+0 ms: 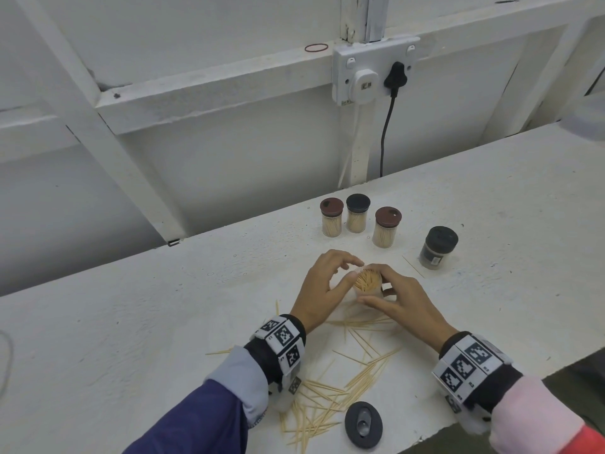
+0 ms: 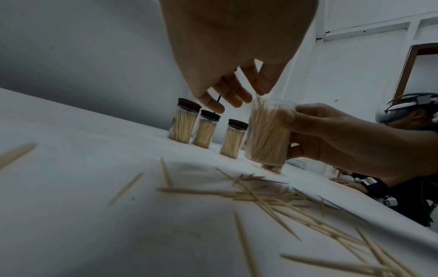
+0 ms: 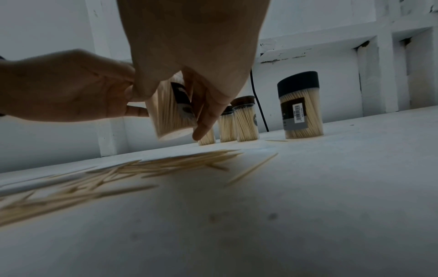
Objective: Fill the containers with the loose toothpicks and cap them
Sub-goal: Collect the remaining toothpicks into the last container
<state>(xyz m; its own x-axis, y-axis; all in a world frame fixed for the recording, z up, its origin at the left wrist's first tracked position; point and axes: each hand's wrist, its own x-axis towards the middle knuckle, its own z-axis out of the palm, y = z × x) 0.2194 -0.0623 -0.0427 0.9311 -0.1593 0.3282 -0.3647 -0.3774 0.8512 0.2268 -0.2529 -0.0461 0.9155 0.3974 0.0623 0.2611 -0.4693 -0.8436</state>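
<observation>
An uncapped clear container point(image 1: 368, 283) packed with toothpicks is held tilted just off the white table point(image 1: 163, 322). My right hand point(image 1: 388, 291) grips its side, thumb in front and fingers behind; the right wrist view shows the same container point(image 3: 170, 120) and hand point(image 3: 166, 105). My left hand point(image 1: 353, 270) arches over the mouth with curved fingers, its thumb tip against toothpicks sticking up from the container point(image 2: 267, 131). Loose toothpicks point(image 1: 327, 398) lie scattered near my wrists. A dark loose cap point(image 1: 363, 424) lies at the front edge.
Three small capped containers point(image 1: 357, 217) and a larger black-capped one point(image 1: 438, 247) stand behind, full of toothpicks. One stray toothpick point(image 1: 412, 266) lies between them and my hands. A wall socket point(image 1: 373, 73) with a black cable is behind. Another person point(image 2: 403, 116) sits to the right.
</observation>
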